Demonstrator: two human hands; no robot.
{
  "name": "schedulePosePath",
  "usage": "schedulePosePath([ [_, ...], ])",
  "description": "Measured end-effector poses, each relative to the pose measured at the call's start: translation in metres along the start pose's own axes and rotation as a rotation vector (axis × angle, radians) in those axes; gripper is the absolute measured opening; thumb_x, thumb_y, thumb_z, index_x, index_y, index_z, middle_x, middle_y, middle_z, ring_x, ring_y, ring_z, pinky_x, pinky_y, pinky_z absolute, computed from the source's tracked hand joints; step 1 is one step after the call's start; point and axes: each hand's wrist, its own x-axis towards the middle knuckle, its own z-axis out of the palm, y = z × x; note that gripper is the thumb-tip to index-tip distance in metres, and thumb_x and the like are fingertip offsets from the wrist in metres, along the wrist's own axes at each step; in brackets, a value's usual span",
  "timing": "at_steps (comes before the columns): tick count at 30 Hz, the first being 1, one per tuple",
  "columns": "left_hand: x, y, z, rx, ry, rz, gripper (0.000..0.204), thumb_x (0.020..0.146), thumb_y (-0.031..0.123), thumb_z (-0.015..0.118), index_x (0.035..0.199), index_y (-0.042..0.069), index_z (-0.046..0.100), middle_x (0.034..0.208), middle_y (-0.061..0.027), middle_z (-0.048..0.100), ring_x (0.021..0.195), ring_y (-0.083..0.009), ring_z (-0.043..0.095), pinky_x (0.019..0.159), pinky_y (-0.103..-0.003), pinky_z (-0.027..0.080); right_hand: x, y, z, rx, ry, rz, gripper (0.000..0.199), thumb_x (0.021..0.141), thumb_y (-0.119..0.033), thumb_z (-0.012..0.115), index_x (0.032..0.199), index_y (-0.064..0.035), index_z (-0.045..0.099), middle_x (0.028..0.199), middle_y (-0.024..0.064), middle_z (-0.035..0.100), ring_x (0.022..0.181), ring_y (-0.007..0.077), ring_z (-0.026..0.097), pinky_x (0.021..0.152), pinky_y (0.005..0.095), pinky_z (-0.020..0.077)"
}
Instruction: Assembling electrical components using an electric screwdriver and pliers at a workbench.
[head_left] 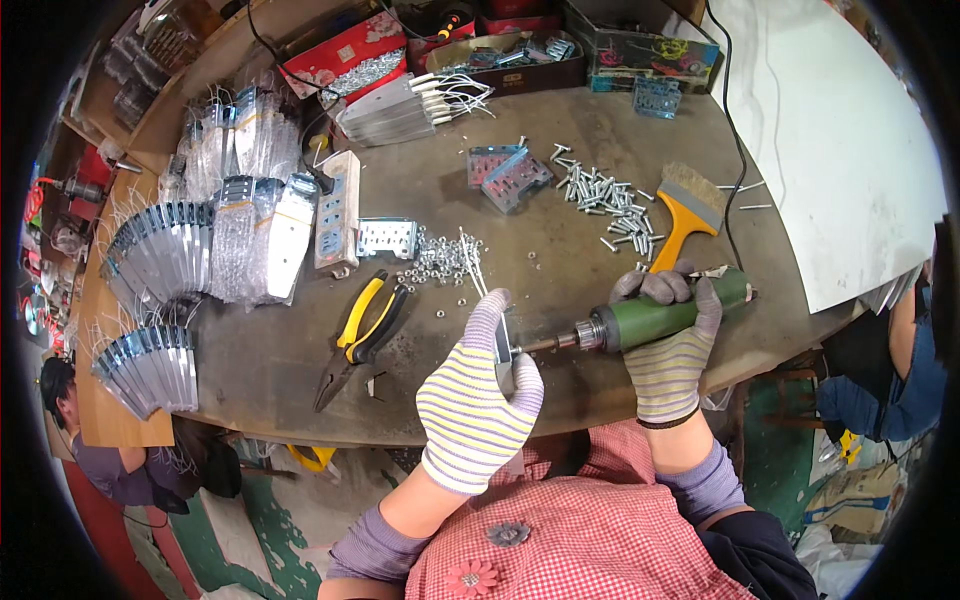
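Observation:
My left hand, in a striped glove, is closed around a small metal part with white wires rising from it; my fingers hide much of the part. My right hand, gloved too, grips a green electric screwdriver lying nearly level. Its bit points left and reaches the part in my left hand. Beyond my left hand lie a pile of nuts and yellow-and-black pliers. Loose screws and an orange-handled brush lie beyond the screwdriver.
Fanned metal strips with wires and bubble-wrapped bundles cover the left side. A power strip stands beside a metal bracket. More brackets lie mid-table; boxes line the back. A black cord hangs at right.

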Motion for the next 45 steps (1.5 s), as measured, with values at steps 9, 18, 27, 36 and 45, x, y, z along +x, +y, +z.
schedulePosePath([
  [9, -0.002, -0.013, -0.002, -0.179, -0.031, -0.034, 0.064, 0.087, 0.017, 0.06, 0.144, 0.0, 0.036, 0.073, -0.0064, 0.054, 0.057, -0.0165, 0.051, 0.059, -0.027, 0.046, 0.003, -0.001, 0.002, -0.067, 0.017, -0.012, 0.03, 0.088, -0.026, 0.066, 0.114, -0.0129, 0.06, 0.07, -0.0075, 0.032, 0.067, 0.0082, 0.037, 0.093, 0.037, 0.041],
  [18, 0.035, -0.088, -0.024, 0.39, -0.022, 0.324, 0.027, 0.069, -0.001, 0.072, 0.095, 0.005, 0.066, 0.081, -0.0119, 0.063, 0.072, -0.0296, 0.061, 0.068, -0.037, 0.05, 0.004, 0.001, 0.004, -0.046, 0.026, 0.017, 0.036, 0.087, -0.028, 0.067, 0.119, -0.0139, 0.058, 0.071, -0.0081, 0.033, 0.068, 0.0073, 0.038, 0.095, 0.0366, 0.0404],
  [27, 0.006, -0.06, -0.022, -0.448, -0.094, -0.235, 0.015, 0.075, 0.004, 0.073, 0.09, 0.006, 0.071, 0.083, -0.0045, 0.068, 0.071, -0.0135, 0.063, 0.066, -0.025, 0.05, 0.003, 0.003, 0.004, -0.04, 0.036, 0.02, 0.036, 0.087, -0.027, 0.066, 0.119, -0.0115, 0.058, 0.072, -0.0064, 0.033, 0.07, 0.0085, 0.038, 0.098, 0.0354, 0.0379],
  [36, -0.014, -0.053, 0.0, -0.4, 0.147, -0.082, 0.02, 0.073, 0.001, 0.077, 0.09, 0.006, 0.069, 0.083, -0.0071, 0.069, 0.073, -0.0178, 0.066, 0.069, -0.029, 0.051, 0.003, 0.003, 0.003, 0.018, 0.023, 0.045, 0.026, 0.088, -0.025, 0.066, 0.109, -0.0119, 0.059, 0.072, -0.006, 0.033, 0.07, 0.0088, 0.038, 0.097, 0.0355, 0.0381],
  [45, -0.017, -0.059, -0.002, -0.371, 0.146, 0.009, 0.026, 0.072, 0.001, 0.077, 0.096, 0.007, 0.069, 0.085, -0.0075, 0.069, 0.074, -0.0182, 0.065, 0.068, -0.028, 0.051, 0.002, 0.008, 0.006, -0.026, 0.037, 0.051, 0.031, 0.087, -0.025, 0.067, 0.113, -0.013, 0.058, 0.073, -0.0059, 0.035, 0.071, 0.0091, 0.04, 0.097, 0.0363, 0.0386],
])
